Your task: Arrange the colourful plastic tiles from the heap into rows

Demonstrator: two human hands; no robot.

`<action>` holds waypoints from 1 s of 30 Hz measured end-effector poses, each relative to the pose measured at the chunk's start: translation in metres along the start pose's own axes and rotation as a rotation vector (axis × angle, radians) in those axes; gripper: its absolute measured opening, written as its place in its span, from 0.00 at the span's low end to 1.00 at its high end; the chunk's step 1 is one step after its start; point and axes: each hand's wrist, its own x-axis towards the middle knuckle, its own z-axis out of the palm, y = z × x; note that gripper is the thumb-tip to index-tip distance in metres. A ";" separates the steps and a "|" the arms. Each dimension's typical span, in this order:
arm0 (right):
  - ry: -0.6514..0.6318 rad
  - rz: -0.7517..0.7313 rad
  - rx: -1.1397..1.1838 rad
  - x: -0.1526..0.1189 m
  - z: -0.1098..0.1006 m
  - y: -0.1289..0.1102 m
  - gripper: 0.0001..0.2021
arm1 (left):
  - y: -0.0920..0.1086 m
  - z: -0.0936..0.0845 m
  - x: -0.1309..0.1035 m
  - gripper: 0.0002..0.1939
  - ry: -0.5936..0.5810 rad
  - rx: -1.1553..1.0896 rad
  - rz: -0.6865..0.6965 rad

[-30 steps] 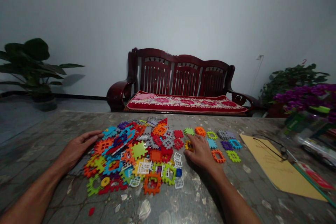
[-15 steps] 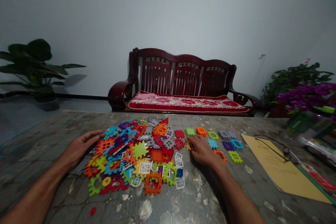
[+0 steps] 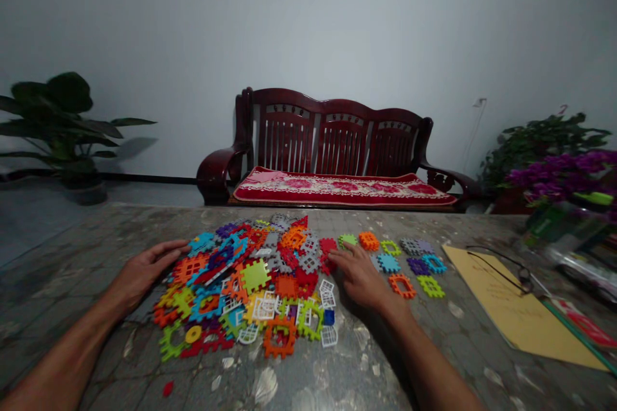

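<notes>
A heap of colourful plastic interlocking building pieces covers the middle of the table. At its left edge lies my left hand, fingers stretched out, fingertips by a light blue piece; it holds nothing. My right hand is at the heap's right side with its fingers apart, the fingertips at the red square pieces. Just beyond those fingers sits a light green piece. Part of what lies under my right hand is hidden. White window-frame pieces lie nearer to me.
Right of my right hand several separate pieces are spread out, among them an orange frame and a purple square. Farther right are a yellow envelope, glasses and a clear jar. A wooden bench stands behind the table.
My right hand has moved left, from a yellow piece to the red pieces at the heap's side, and its fingers have spread. My left hand has stayed in place.
</notes>
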 end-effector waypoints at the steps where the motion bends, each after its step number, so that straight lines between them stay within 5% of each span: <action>1: -0.008 0.000 0.002 0.000 0.001 -0.002 0.34 | -0.001 0.000 0.000 0.41 -0.003 -0.006 0.000; 12: 0.032 0.079 -0.155 -0.001 -0.003 -0.018 0.20 | -0.018 -0.002 0.008 0.42 -0.036 -0.039 0.014; 21: 0.100 0.067 -0.119 -0.001 0.004 -0.021 0.14 | -0.003 0.001 0.000 0.43 0.000 -0.050 -0.005; 30: 0.099 0.047 -0.046 0.009 0.011 -0.051 0.28 | -0.007 0.002 0.002 0.42 0.014 -0.086 0.005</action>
